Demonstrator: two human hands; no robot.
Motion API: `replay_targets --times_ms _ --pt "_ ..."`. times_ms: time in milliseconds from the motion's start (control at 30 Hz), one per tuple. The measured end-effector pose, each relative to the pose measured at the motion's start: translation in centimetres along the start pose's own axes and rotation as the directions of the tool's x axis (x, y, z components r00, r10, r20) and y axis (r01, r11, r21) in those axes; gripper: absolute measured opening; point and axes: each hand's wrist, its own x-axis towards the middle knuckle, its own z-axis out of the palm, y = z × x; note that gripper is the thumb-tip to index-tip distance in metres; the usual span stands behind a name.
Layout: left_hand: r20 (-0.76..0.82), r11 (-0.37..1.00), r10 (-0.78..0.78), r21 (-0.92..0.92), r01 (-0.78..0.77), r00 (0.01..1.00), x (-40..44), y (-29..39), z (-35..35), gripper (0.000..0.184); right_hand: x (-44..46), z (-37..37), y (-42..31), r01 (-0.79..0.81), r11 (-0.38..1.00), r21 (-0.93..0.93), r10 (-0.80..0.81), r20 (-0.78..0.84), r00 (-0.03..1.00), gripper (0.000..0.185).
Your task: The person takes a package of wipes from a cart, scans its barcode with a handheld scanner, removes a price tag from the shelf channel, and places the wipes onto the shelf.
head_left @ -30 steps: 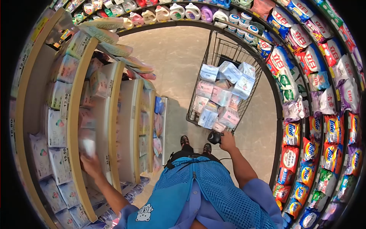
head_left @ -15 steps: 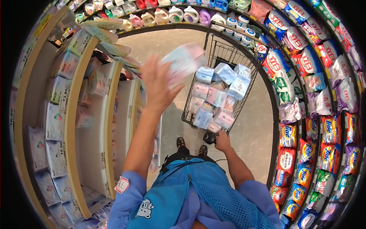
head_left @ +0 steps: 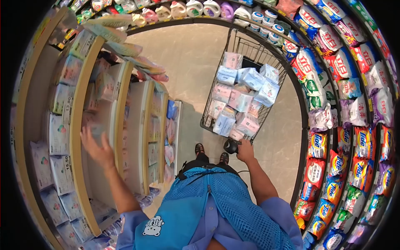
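Observation:
My left hand [head_left: 97, 146] is raised over a shelf on the left, fingers spread and nothing held. Just beyond its fingertips lies a blurred pale pack [head_left: 95, 128] on that shelf. My right hand [head_left: 246, 151] is closed at the near end of a black wire cart [head_left: 266, 114], by a black rounded part [head_left: 230, 146]; whether it wraps the cart's rim or that part is hard to see. Pink packs [head_left: 240, 101] and light blue packs [head_left: 266, 92] are heaped in the cart. One pink pack [head_left: 232, 60] lies at the heap's far left.
Tiered shelves with price strips [head_left: 76, 121] rise close on the left. Curved shelves of detergent bags [head_left: 362, 141] run along the right, and bottles [head_left: 194, 8] line the far side. The tiled floor [head_left: 183, 54] shows between shelves and cart. My feet [head_left: 200, 148] are below the cart.
My left hand carried a pink and pale blue pack toward the cart, let it go and came back empty to the left shelf. Another pink pack now lies at the cart's far left.

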Motion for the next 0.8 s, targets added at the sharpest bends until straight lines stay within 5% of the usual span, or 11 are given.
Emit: replay_targets --times_ms 67,133,200,267,300,367,500,567,633,767,800 --pt "0.031 0.998 -0.049 0.043 0.047 0.998 -1.8 -4.3 -1.6 0.042 -0.2 -0.6 -0.3 0.017 1.0 0.008 -0.017 -0.027 1.0 0.021" --pt "0.152 0.966 -0.259 0.023 0.258 0.954 -4.0 -7.6 -3.0 0.03 -0.3 -0.4 0.3 0.048 0.997 -0.06 -0.047 0.021 0.999 0.023" --pt "0.16 0.978 -0.211 0.035 0.208 0.964 -4.9 -8.8 -3.8 0.025 0.9 0.5 0.7 0.121 0.985 -0.125 -0.119 0.017 0.993 0.028" --pt "0.308 0.928 -0.347 0.248 0.277 0.886 -6.7 -11.3 -3.2 0.04 1.2 1.7 1.7 0.168 0.977 -0.132 -0.171 -0.013 0.985 0.033" --pt "0.233 0.934 -0.297 0.271 0.231 0.926 -8.5 -13.3 -2.4 0.048 1.3 1.9 1.8 0.156 0.978 -0.141 -0.161 -0.019 0.987 0.034" --pt "0.19 0.774 -0.526 0.511 0.374 0.829 -8.5 -14.5 -1.9 0.05 0.8 0.9 0.9 0.088 0.994 -0.067 -0.09 -0.02 0.996 0.035" --pt "0.146 0.733 -0.595 0.501 0.46 0.79 -6.5 -16.9 -1.2 0.055 0.8 0.0 0.2 0.106 0.991 -0.082 -0.104 0.039 0.994 0.034" --pt "0.219 0.918 -0.335 0.297 0.264 0.916 -4.6 -18.9 -0.3 0.065 0.8 -0.1 0.2 0.102 0.991 -0.091 -0.097 0.063 0.993 0.032" --pt "0.316 0.813 -0.357 -0.359 0.459 0.879 -6.0 -28.4 5.3 0.072 1.0 0.0 0.2 0.089 0.994 -0.064 -0.085 0.058 0.995 0.034" --pt "0.356 0.745 -0.354 -0.452 0.49 0.865 1.1 -18.6 7.7 0.076 0.8 0.8 0.6 0.086 0.995 -0.06 -0.086 -0.004 0.996 0.026" --pt "0.32 0.868 -0.346 -0.248 0.43 0.882 1.7 -18.5 9.0 0.075 0.7 0.6 0.4 0.078 0.995 -0.059 -0.078 -0.008 0.997 0.026"
